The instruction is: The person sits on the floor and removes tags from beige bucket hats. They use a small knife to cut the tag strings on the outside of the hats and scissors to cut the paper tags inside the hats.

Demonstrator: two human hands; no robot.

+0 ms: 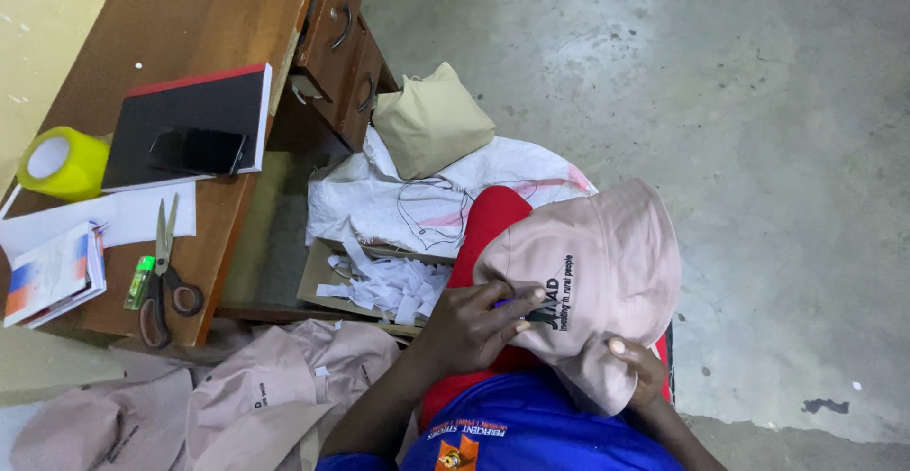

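Pink soft cloth hat (607,253) rests on the lap; left hand (474,324) pinches a half-hidden purple tool (502,303), right hand (637,369) grips its brim.

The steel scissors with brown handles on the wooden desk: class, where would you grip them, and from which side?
Probably by the brown handle loops of the steel scissors, coming from the desk's near edge: the loops lie there, and the closed blades point away toward the white paper.

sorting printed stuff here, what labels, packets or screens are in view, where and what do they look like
Hat: pink, on the lap, dark print, held by left hand and right hand.
Phone: black, dark screen, flat on a black notebook with red edge.
Booklet: desk's near left corner, white, blue and orange cover.
Lighter: green, beside the scissors.
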